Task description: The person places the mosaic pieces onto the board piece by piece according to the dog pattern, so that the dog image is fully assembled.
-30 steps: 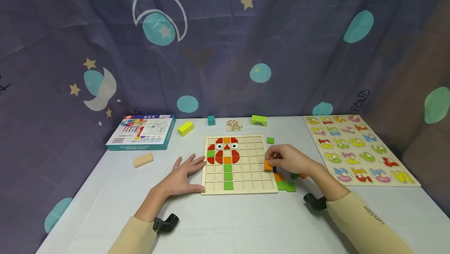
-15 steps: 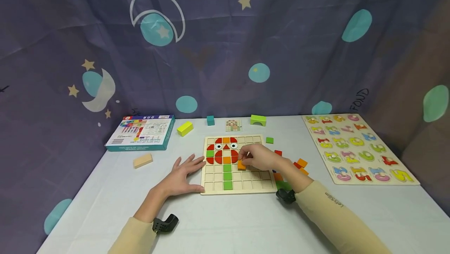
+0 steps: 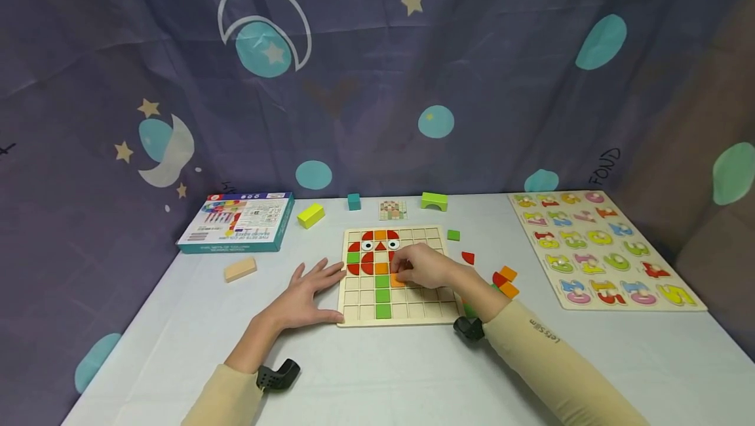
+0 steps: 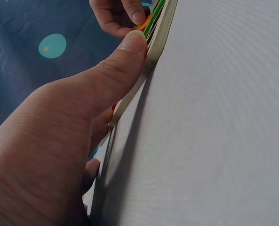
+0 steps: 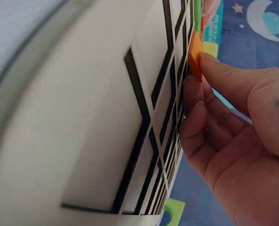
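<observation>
A wooden grid board (image 3: 425,311) lies on the white table, with red, orange and green tiles and two eye tiles set in its squares. My right hand (image 3: 426,266) is over the board's middle, pinching an orange square tile (image 3: 398,280) just right of the column of green tiles (image 3: 383,295). In the right wrist view the orange tile (image 5: 195,55) stands tilted between thumb and fingers, close over the grid. My left hand (image 3: 303,296) rests with spread fingers at the board's left edge, its thumb (image 4: 125,59) touching the rim in the left wrist view.
Loose red, orange and green tiles (image 3: 508,290) lie right of the board, partly behind my right forearm. A small picture card (image 3: 392,210), several blocks (image 3: 434,201) and a box (image 3: 238,224) stand behind and left. A number puzzle board (image 3: 684,282) lies at the right.
My right hand has carried the orange tile leftward from the board's right edge to beside the green column, and lowered it there. My left hand has stayed in place.
</observation>
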Motion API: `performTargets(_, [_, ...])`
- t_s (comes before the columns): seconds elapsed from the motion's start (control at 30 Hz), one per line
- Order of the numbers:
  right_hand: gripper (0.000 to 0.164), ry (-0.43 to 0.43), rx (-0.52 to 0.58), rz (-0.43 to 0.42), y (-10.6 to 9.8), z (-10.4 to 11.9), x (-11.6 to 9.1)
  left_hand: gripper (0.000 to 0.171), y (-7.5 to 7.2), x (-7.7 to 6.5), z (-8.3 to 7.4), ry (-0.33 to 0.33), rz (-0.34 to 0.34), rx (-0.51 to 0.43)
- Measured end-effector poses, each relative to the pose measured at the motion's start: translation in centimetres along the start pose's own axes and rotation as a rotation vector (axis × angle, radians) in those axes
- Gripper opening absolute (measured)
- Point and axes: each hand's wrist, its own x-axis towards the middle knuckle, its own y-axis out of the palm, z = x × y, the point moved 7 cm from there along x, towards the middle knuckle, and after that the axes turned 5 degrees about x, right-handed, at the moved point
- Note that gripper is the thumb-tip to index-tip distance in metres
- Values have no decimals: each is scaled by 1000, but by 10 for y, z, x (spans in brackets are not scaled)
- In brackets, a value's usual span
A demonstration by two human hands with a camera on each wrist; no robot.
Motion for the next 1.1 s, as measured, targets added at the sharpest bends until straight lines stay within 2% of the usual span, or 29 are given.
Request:
performTargets(0.23, [7,6,-7,-9,1,0,-2,92,0,-1,-1,10,-7,-5])
performTargets(0.37, [7,16,20,-31,-5,-3,-9,92,0,-1,-1,2,-5,-4])
performTargets(0.53, [10,44,69,-65,-20,-14,-27,92,0,-1,-2,9,-4,-1])
performTargets(0.7, [12,74,67,-88,-33,-26,-49,91,-1,-1,-2,13,-5,-1])
performTargets(1.1, [13,150,45,-59,-49,-46,-94,90,-1,-1,-3,2,-12,-14])
